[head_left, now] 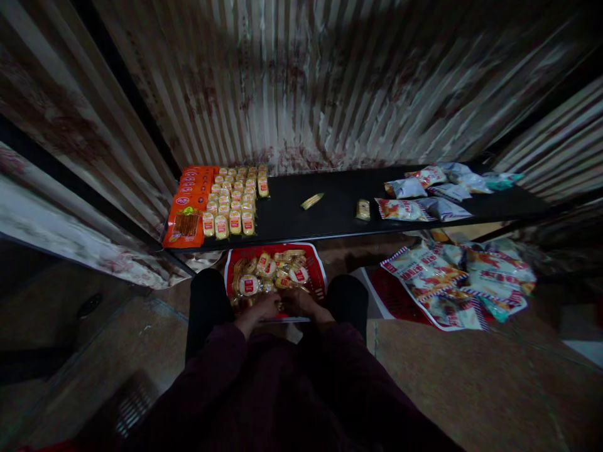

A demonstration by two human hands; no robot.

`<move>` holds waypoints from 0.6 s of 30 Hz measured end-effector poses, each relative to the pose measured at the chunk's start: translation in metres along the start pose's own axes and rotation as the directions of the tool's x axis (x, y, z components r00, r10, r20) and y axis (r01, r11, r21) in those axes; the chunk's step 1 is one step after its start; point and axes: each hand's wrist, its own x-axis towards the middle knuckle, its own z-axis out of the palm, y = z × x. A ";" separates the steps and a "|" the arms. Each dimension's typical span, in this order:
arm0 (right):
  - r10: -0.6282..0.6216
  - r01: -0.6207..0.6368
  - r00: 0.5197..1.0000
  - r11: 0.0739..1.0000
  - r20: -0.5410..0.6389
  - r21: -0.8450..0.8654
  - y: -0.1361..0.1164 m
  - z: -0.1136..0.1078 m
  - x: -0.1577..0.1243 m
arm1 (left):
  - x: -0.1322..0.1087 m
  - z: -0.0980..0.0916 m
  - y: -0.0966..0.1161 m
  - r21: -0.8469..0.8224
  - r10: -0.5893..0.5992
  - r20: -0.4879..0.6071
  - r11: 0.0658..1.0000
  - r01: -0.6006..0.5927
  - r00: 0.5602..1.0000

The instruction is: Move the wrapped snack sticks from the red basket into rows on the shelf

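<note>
Between my knees stands a red basket with a white rim (pixel 321 257), holding several round and oblong wrapped biscuit packs (pixel 249 285) with red and white labels. My left hand (pixel 266 305) and my right hand (pixel 300 302) meet low inside its near side, among the packs. Their fingers curl inward toward each other and look closed. In the dim light, what lies between the fingertips is hidden.
A low black shelf (pixel 287 223) runs behind the basket. On it sit orange packets (pixel 187 204), upright rows of small biscuit packs (pixel 235 198), two loose packs and several snack bags (pixel 405 209). A second red basket (pixel 400 301) piled with snack bags stands at right.
</note>
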 end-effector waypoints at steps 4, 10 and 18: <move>0.076 -0.070 0.993 0.995 0.088 -0.073 0.006 -0.001 0.002 | 0.003 0.009 -0.005 -0.021 -0.030 -0.044 0.999 0.029 0.999; 0.107 -0.107 0.994 0.994 -0.006 -0.021 0.005 -0.004 0.005 | 0.009 0.014 -0.016 -0.182 -0.117 -0.137 0.979 0.091 0.984; 0.358 -0.239 0.918 0.841 -0.168 0.486 0.007 0.000 0.007 | 0.020 0.009 -0.016 -0.569 -0.264 -0.153 0.812 0.134 0.952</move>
